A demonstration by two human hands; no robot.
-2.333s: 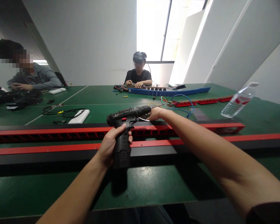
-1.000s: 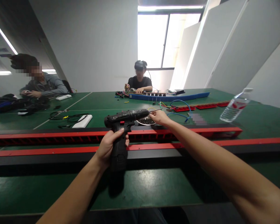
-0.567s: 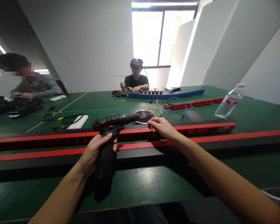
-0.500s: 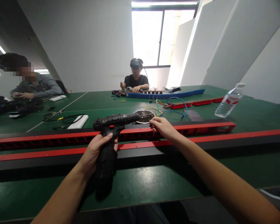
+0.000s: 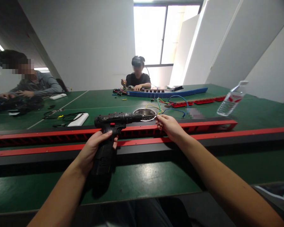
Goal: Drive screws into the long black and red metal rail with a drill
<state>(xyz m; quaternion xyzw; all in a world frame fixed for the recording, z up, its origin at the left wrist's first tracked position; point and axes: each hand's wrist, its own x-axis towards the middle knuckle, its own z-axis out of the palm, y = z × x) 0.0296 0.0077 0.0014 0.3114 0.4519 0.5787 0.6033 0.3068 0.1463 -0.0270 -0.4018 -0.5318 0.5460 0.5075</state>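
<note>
My left hand [image 5: 99, 142] is wrapped around the handle of a black cordless drill [image 5: 109, 121], which points to the right. A long thin bit [image 5: 148, 116] extends from its chuck. My right hand [image 5: 169, 126] is closed in a pinch at the bit's tip; whatever lies between the fingertips is too small to make out. Just behind the bit stands a round metal bowl [image 5: 139, 110] with small dark pieces in it. Below both hands run two long red-and-black rails [image 5: 137, 143], [image 5: 132, 131], lying across the table.
Green and blue cables [image 5: 177, 110] lie beyond my right hand, near a plastic water bottle [image 5: 232, 99]. A white power bank [image 5: 78, 119] and black cable sit at left. Farther off are a blue rail [image 5: 168, 94] and red strips [image 5: 203, 101]. Two people sit across the table.
My right hand has risen slightly and moved right, so its fingertips now meet the bit's tip. The drill has shifted a little, still in my left hand.
</note>
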